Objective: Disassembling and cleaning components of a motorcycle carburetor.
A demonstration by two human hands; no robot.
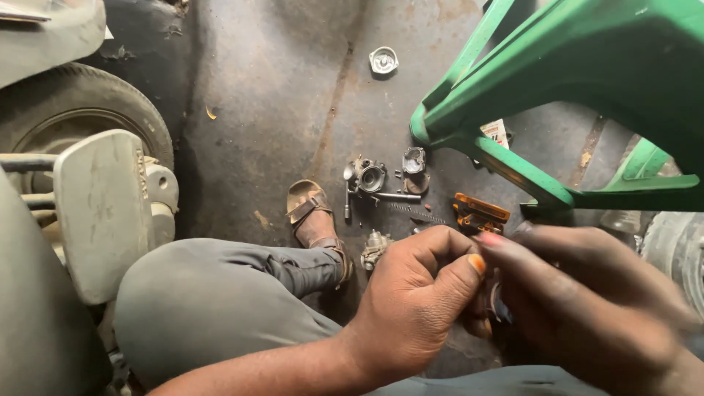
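Head view, looking down: left hand and blurred right hand meeting above oily concrete floor, both grips pinched on a small, mostly hidden metal part, probably light, rigid, slippery, best gripped by edges; grey metal carburettor body lying beyond.

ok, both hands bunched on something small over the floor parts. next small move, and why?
Probably ease the right hand back a little, so the piece shows. The left hand and the right meet fingertip to fingertip over a small part that is hidden and blurred between them; what it is cannot be told. The carburetor body and orange tool lie untouched on the floor.
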